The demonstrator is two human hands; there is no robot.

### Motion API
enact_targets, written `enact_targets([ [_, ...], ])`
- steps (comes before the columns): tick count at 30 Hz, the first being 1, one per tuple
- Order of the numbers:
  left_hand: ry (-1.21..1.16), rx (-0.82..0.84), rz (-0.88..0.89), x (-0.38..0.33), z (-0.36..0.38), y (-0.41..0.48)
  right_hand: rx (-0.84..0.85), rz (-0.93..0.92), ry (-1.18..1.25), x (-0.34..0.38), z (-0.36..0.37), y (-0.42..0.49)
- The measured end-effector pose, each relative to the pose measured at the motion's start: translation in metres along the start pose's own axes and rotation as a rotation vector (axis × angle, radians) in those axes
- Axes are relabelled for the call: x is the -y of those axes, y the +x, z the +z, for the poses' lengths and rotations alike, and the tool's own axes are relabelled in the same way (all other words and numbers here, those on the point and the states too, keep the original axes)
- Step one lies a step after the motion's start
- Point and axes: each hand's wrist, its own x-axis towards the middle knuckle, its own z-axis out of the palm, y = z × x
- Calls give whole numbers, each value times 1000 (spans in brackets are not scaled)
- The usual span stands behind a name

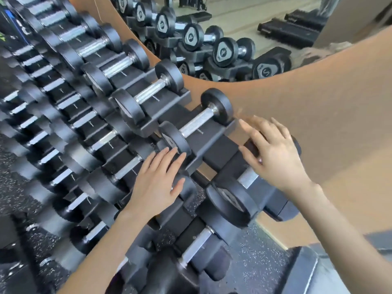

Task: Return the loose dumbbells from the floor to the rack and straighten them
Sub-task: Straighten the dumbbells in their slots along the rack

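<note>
Head view. I am seeing the rack (214,149) running diagonally from upper left to lower right, close along a brown wall (318,98).

The right hand (275,153) is lying spread, fingers straight, over the far head of the end dumbbell (231,200). That dumbbell is sitting in the last cradle of the top row, and its far head is standing just beside the wall, leaving little room on that side.

The left hand (158,181) is lying flat, fingers straight and close together. Its fingertips are touching the near head of the neighbouring dumbbell (198,122), which is seated in the next cradle.

A lower dumbbell (197,245) is resting beneath the end one, and speckled floor (250,264) is showing beside it. A mirror (244,15) above the wall's curved edge is reflecting more weights.

I am counting at least six dumbbells along the top row. The lower rows are smearing with motion, so I cannot count them.
</note>
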Motion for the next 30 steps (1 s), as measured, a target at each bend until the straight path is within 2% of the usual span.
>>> enact_targets([
  [6, -58, -56, 76, -33, -22, -35, 21, 180, 1, 45, -29, -95],
  [17, -76, 117, 111, -104, -15, -185, 293, 368, -10, 147, -39, -265],
  [21, -40, 220, 129, -98, -18, -250, 410, 437, -34, 183, -50, -306],
  [25, 31, 290, 112, -73, -21, -295, 525, 403, -83, 203, -57, -328],
  [30, 28, 330, 109, -45, -27, -318, 507, 396, -81, 228, -65, -321],
])
